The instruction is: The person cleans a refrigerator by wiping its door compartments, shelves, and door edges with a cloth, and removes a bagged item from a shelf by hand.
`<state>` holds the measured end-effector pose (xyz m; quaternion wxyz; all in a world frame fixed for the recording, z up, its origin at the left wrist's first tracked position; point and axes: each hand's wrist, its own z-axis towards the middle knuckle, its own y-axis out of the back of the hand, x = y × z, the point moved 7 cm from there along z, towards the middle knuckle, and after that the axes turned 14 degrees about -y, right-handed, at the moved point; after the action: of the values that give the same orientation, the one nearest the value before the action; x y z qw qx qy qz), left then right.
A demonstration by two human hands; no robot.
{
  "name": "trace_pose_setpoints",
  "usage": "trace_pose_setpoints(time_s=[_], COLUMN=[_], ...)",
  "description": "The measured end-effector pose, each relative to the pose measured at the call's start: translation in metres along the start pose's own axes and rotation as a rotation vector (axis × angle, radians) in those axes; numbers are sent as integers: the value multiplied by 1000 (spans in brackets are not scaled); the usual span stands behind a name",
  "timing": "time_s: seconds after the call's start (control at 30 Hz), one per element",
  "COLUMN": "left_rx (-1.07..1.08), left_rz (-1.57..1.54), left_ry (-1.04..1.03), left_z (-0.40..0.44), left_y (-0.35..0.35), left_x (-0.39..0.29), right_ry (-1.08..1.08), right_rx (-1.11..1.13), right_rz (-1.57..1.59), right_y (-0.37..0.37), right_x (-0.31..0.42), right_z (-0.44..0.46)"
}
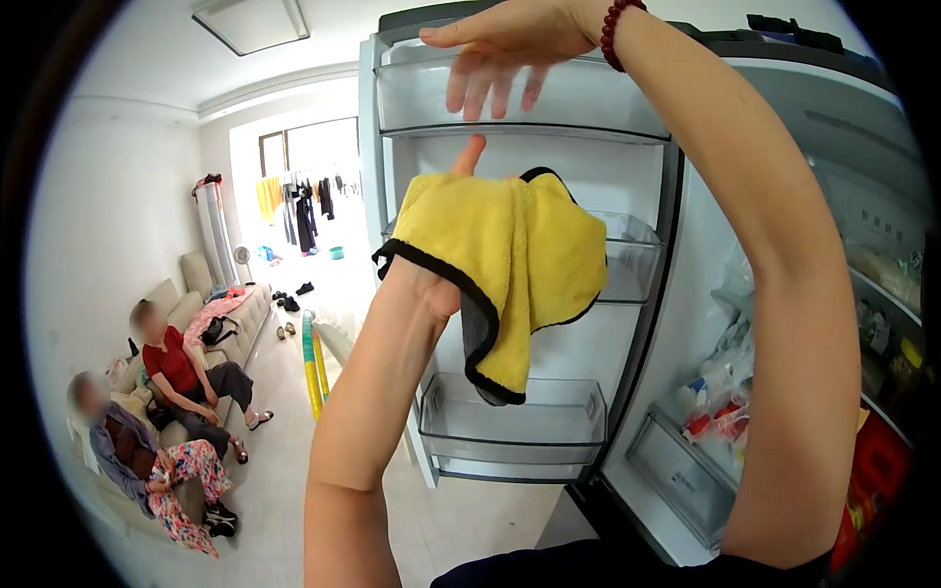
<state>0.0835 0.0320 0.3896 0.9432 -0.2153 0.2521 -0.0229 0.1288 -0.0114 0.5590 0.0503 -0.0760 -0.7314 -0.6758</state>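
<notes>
Support yellow cloth (461,230) evenly over left hand (441,297), before fridge door (613,176); cannot tell state of mostly covered fingers. Steady right hand (520,31) near door's top, with fingers spread.

This looks like a lived-in home: an open fridge (529,333) stands in a room where two people sit on a long sofa (235,316). Beyond, in the bright opening, what seem to be clothes (306,214) hang in a row, though glare blurs them, with shoes (286,302) on the floor (279,470).
</notes>
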Motion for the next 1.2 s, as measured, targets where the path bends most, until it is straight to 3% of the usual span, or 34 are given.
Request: trace_pose_setpoints(time_s=[0.1, 0.2, 0.37, 0.57, 0.7, 0.77, 0.87, 0.97, 1.07, 1.17, 1.2], left_rx=[-14, 131, 118, 83, 102, 12, 23, 21, 9, -80, -123], left_rz=[140, -84, -184, -109, -141, 39, 95, 161, 131, 80, 77], left_ry=[-40, -33, -14, -37, -40, -71, -151, -246, -272, -286, -296], left_z=[6, 8, 7, 5, 6, 0, -10, -25, -35, -45, -49], left_y=[6, 4, 2, 1, 8, 2, 6, 8, 9, 6, 8], left_x=[-2, 4, 4, 3, 6, 0, -7, -16, -18, -18, -19], right_ry=[22, 75, 172, 64, 53, 66, 211, 512, 667, 639, 563], right_rx=[-23, -51, -77, -53, -266, -430, -628, -835, -674, -550, -396], right_rz=[21, 62, 140, 136, 115, 135, 70, 238, 218, 240, 329], right_y=[1, 4, 4, 1, 12, 21, 36, 24, -25, -71, -93], right_x=[1, 0, 0, -2, -6, -9, 2, 9, 14, 6, 6], right_z=[1, 5, 9, 4, 4, 3, -35, -77, -95, -76, -77])
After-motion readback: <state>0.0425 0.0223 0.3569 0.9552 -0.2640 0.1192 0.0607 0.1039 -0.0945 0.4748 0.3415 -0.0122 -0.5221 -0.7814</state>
